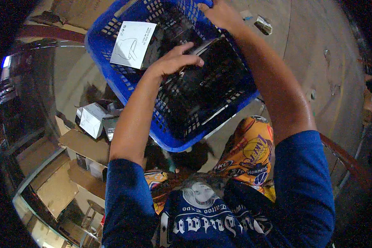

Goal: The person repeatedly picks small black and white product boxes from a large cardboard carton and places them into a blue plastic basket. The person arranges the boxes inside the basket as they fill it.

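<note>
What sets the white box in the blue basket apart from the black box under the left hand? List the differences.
The white box is pale with a dark line drawing on its face; the black box is dark and glossy. The white box looks smaller and lies untouched at the blue basket's left side; the black box fills the middle, with the left hand resting on its edge. Both are flat packages lying inside the same basket.
</note>
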A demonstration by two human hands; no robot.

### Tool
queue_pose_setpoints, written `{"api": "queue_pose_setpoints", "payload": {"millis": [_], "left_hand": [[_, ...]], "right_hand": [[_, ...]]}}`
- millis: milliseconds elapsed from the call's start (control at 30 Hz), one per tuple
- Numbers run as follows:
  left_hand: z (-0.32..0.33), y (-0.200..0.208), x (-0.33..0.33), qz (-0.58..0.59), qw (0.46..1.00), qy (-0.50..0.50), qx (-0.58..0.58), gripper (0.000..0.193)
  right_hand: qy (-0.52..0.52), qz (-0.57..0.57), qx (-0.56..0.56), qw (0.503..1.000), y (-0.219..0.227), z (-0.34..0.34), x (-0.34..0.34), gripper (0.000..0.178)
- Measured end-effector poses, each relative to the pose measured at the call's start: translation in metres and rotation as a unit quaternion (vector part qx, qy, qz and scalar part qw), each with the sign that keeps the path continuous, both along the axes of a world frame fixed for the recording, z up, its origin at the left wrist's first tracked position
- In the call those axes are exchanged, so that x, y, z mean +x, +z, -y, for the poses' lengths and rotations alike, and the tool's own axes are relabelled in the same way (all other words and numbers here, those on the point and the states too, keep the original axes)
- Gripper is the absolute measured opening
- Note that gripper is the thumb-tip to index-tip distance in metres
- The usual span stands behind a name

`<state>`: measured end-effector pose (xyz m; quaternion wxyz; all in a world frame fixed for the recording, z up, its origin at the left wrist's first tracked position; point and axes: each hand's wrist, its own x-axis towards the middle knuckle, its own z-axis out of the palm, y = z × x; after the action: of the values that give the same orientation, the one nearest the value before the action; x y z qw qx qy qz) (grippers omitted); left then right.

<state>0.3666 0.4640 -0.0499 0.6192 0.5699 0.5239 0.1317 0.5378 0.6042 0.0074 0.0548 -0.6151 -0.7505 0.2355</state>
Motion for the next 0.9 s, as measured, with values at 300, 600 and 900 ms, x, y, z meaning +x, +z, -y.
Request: {"api": "queue_pose_setpoints", "payload": {"millis": [300,600,900], "left_hand": [[0.024,-0.051,0.046,-0.044,0.991,0.030,-0.120,0.039],[0.018,0.005,0.006,-0.284,0.874,0.178,0.353,0.075],[-0.011,0.017,-0.096,-0.524,0.816,0.193,0.147,0.131]], "right_hand": [[-0.018,-0.013,-0.019,1.000,-0.009,-0.002,0.007,0.066],[0.051,0.003,0.062,0.997,-0.038,-0.032,0.018,0.077],[-0.016,0.009,-0.059,0.998,0.014,-0.001,0.004,0.065]]}}
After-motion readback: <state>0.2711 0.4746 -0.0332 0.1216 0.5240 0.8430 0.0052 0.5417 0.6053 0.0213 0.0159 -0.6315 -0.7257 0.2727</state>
